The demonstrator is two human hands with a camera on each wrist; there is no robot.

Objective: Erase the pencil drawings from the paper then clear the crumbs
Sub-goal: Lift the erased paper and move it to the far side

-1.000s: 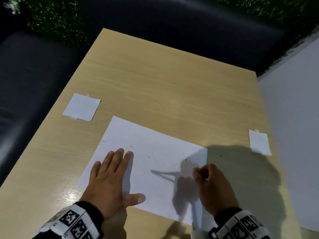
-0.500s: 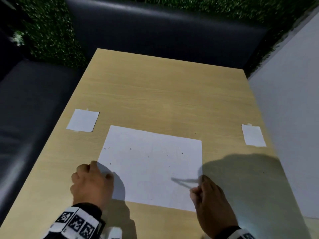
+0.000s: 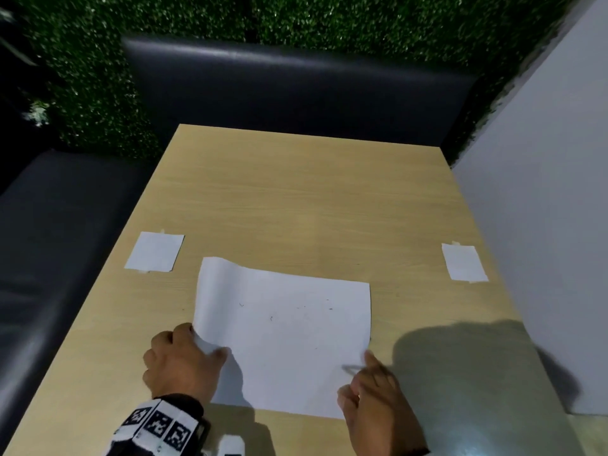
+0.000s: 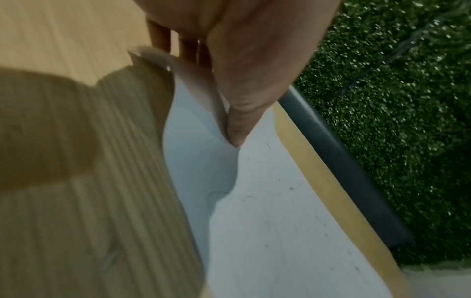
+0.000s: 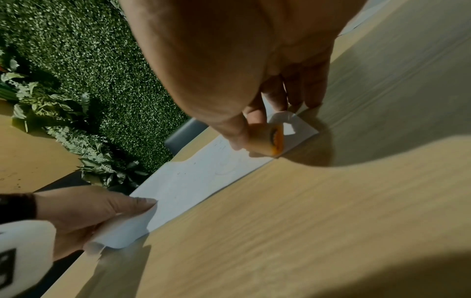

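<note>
A white paper lies near the front of the wooden table, with faint pencil traces and dark eraser crumbs scattered on it. My left hand pinches the paper's near left corner, and the left edge is lifted and curled. In the left wrist view the thumb presses the raised corner of the paper. My right hand is at the near right corner. The right wrist view shows it pinching an orange-wrapped eraser against the upturned corner of the paper.
Two small white slips are taped to the table, one at the left and one at the right. A dark bench wraps the far and left sides under a green hedge wall. A white wall borders the right edge.
My left hand left its flat rest on the sheet, curled, and took the near left corner, lifting that edge. My right hand slid back to the near right corner.
</note>
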